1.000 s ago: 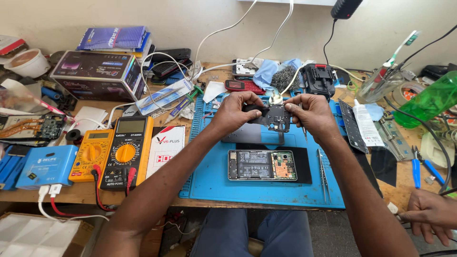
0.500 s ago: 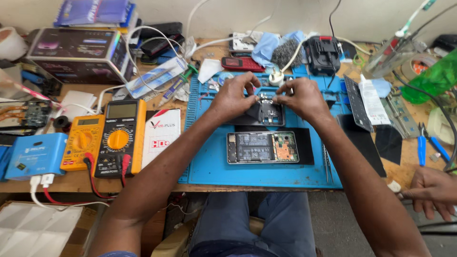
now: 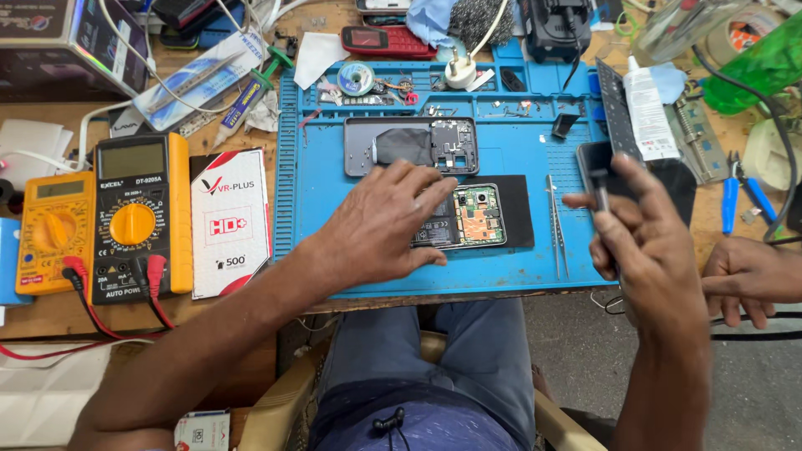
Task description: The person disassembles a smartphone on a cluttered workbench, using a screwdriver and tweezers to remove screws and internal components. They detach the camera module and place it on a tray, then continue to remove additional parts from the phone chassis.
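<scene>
Head-camera view, read from left to right: a yellow multimeter with an orange dial (image 3: 52, 224) is laid at the far left of the wooden workbench (image 3: 50, 311), and a black-and-yellow multimeter with red probe leads (image 3: 139, 215) is set just beside it. A white and red printed card packet (image 3: 230, 220) is placed next to that, touching the left edge of the blue silicone repair mat (image 3: 510, 150).

On the mat, the left hand (image 3: 380, 225) is laid palm down with its fingers spread and relaxed, and nothing is gripped by it; the left half of an opened smartphone with an exposed green and copper circuit board (image 3: 473, 215) is covered by it. The phone is rested on a black rectangular pad (image 3: 516, 209) near the front edge of the mat. Behind it, a grey phone back frame with a dark cloth-like piece on it (image 3: 409, 145) is seen. A pair of thin metal tweezers (image 3: 555, 225) is laid just right of the pad.

Further right, the right hand (image 3: 647, 238) is held above the mat's right edge, its fingers closed around a small dark flat part (image 3: 598, 179). At the far right, another person's hand (image 3: 748, 276) is rested, well apart.
</scene>
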